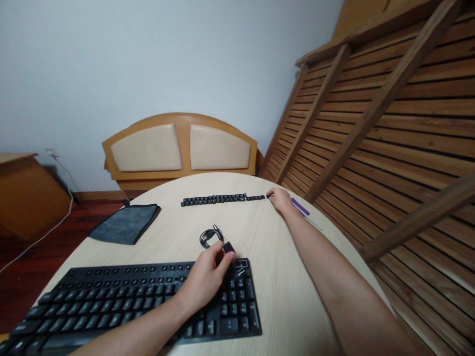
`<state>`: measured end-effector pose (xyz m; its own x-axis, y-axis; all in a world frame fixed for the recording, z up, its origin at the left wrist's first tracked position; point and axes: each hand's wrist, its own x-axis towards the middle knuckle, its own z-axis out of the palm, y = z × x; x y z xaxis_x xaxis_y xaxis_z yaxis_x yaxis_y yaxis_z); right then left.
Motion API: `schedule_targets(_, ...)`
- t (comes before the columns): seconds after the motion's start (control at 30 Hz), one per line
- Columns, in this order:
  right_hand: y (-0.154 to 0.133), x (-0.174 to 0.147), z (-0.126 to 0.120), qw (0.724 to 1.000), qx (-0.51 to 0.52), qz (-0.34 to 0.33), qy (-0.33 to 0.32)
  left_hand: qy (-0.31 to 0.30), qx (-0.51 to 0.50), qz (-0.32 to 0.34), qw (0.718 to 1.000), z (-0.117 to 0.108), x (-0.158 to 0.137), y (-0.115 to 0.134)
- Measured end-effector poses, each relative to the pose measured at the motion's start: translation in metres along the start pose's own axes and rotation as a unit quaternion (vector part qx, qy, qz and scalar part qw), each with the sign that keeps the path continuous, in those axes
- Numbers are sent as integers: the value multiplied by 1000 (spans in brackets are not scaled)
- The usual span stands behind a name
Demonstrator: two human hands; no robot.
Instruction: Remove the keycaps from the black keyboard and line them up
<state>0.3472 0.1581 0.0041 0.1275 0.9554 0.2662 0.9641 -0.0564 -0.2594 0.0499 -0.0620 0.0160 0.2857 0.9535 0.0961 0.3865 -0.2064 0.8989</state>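
Around one o'clock on the bench (272, 232), right hand (281, 200), nearly closed, pinches a dark keycap (268, 196) — probably light, stiff, slickish, so grab its sides. Left hand (211, 273) pinches a wire puller (229, 247) over the seven-o'clock keyboard (126, 301).

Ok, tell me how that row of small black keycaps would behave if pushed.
The row of small black keycaps would likely break up, being separate pieces. Each seems light, given its small size. Their blocky shapes suggest sliding rather than rolling.
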Motion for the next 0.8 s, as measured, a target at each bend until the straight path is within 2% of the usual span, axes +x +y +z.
schedule_targets(0.57, -3, -4, -3, 1000, 6, -14, -8, -5, -3, 3, 1000, -1, 2, -1)
schedule_targets(0.8, -14, -30, -20, 999, -1, -44, -3, 0, -7, 17, 1000, 0, 2, -1)
